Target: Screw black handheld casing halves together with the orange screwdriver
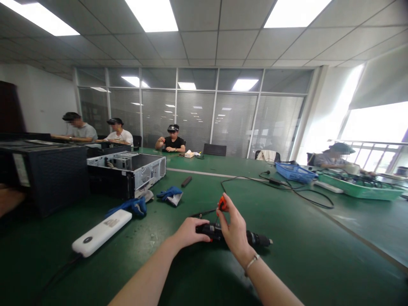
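Note:
A black power tool (259, 239) lies on its side on the green table (178, 272), its tip pointing right. My left hand (190, 232) is wrapped round the tool's left end. Above the tool's middle, my right hand (234, 227) pinches the orange handle of a small screwdriver (223, 204), its thin shaft pointing down to the tool. A black cable (204, 212) lies just behind the tool. The spot where the shaft meets the tool is too small to make out.
An open computer case (149, 170) and a dark case (60, 174) stand at left. Nearer are a white power strip (102, 233) and blue gloves (170, 195). Blue (296, 173) and green baskets (363, 187) and cables are at right. Several people sit around.

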A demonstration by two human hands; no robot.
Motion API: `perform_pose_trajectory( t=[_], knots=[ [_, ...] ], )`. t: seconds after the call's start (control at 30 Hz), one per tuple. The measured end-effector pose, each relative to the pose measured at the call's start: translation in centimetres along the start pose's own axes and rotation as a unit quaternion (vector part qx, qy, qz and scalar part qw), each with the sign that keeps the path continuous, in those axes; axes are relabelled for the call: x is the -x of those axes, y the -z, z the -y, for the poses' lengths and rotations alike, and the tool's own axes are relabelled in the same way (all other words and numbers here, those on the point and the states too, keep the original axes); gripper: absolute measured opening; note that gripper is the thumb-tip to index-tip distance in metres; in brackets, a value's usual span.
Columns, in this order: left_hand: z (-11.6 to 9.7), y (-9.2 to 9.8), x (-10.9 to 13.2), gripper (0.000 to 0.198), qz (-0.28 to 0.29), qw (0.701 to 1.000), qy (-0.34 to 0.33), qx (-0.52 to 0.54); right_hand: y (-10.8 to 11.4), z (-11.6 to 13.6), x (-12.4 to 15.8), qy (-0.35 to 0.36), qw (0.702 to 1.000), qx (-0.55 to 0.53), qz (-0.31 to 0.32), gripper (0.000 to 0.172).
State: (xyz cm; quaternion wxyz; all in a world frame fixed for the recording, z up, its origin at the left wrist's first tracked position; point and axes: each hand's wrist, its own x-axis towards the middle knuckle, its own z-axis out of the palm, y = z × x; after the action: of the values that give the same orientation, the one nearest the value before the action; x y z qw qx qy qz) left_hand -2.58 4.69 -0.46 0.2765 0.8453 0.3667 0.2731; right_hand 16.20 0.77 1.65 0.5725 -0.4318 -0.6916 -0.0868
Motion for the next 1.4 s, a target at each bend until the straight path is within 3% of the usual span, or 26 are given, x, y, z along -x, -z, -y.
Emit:
perform_pose_trajectory(
  t=[0.17, 0.37, 0.77, 0.93, 1.1, 1.23, 1.4],
  knots=[
    [0.3, -0.2, -0.1, 0.054, -0.005, 1.0, -0.003, 0.007, -0.5, 0.6, 0.9, 0.019, 0.994, -0.09, -0.053, 0.055],
    [-0.2, -0.1, 0.0, 0.035, -0.002, 1.0, -0.017, -0.018, -1.6, 0.9, 2.1, 0.052, 0.992, -0.117, -0.01, 0.047],
    [-0.4, -0.9, 0.0, 0.03, -0.025, 0.999, -0.011, -0.02, -2.2, 0.8, 2.4, 0.03, 0.993, -0.111, 0.029, 0.049],
    [-0.5, -1.3, -0.2, 0.021, -0.031, 0.999, -0.01, -0.033, -2.2, 2.2, 1.7, 0.013, 0.992, -0.084, 0.094, 0.052],
    [-0.7, -1.2, -0.1, 0.012, -0.05, 0.998, -0.042, -0.008, -2.0, 3.9, 0.8, 0.009, 0.993, -0.011, 0.118, 0.048],
    [-0.9, -1.1, -0.1, 0.009, -0.051, 0.998, -0.032, -0.011, -2.0, 4.2, 0.6, 0.009, 0.989, -0.044, 0.141, 0.053],
    [-1.0, -1.1, -0.1, 0.013, -0.041, 0.999, -0.023, -0.01, -1.9, 4.1, 0.6, 0.007, 0.993, -0.016, 0.118, 0.053]
  ],
)
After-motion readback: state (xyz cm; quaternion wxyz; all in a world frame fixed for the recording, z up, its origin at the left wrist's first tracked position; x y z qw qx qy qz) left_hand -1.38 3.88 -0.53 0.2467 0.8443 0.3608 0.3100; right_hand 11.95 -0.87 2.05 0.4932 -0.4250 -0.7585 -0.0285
